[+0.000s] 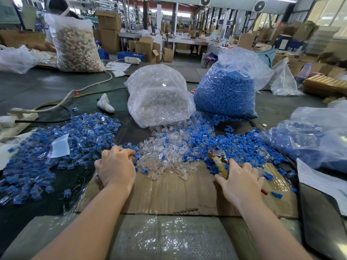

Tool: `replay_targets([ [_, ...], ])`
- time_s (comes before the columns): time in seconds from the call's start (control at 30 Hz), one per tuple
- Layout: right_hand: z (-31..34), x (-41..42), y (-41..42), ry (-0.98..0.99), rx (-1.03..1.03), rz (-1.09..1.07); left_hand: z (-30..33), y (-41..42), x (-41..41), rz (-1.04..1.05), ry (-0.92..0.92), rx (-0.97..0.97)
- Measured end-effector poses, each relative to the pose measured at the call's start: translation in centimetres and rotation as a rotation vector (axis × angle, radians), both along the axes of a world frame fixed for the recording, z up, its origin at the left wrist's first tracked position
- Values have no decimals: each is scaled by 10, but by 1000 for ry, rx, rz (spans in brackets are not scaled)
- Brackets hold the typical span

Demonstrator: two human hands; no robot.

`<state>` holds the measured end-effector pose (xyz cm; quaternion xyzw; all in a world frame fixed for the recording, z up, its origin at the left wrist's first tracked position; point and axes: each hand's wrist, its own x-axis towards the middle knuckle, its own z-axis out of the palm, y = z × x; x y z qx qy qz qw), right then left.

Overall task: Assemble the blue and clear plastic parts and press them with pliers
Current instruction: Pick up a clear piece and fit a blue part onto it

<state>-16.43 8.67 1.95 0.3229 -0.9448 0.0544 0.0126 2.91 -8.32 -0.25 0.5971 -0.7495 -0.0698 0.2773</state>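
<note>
My right hand is wrapped round the pliers by the tape-wound handle, fingers curled over it; the metal head pokes forward into the loose blue parts, a red handle tip shows behind my palm. Whether the pliers' nose is parted or closed I can't tell. My left hand is knuckles-up, fingers curled down at the edge of the clear parts; can't tell if it has one pinched, the fingertips are hidden.

Both hands sit over a flattened cardboard sheet on the dark table. Clear pile dead centre between hands, blue pile to its right. Left of my left hand: big spread of assembled blue-and-clear pieces.

Further back: open bag of clear parts, mouth spilling toward me; bag of blue parts upright just right of it. Far right, another bag of blue-and-clear pieces. Back left, power strip with cable.
</note>
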Motion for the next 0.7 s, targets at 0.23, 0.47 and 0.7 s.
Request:
replay_targets([
  [0.23, -9, -2, -4, 98, 35, -20, 1, 24, -26, -224, 162, -38],
  [0.47, -12, -1, -7, 80, -48, 29, -15, 66, -60, -697, 217, 31],
  [0.7, -13, 1, -12, 286, -67, 260, -18, 69, -61, -717, 224, 94],
])
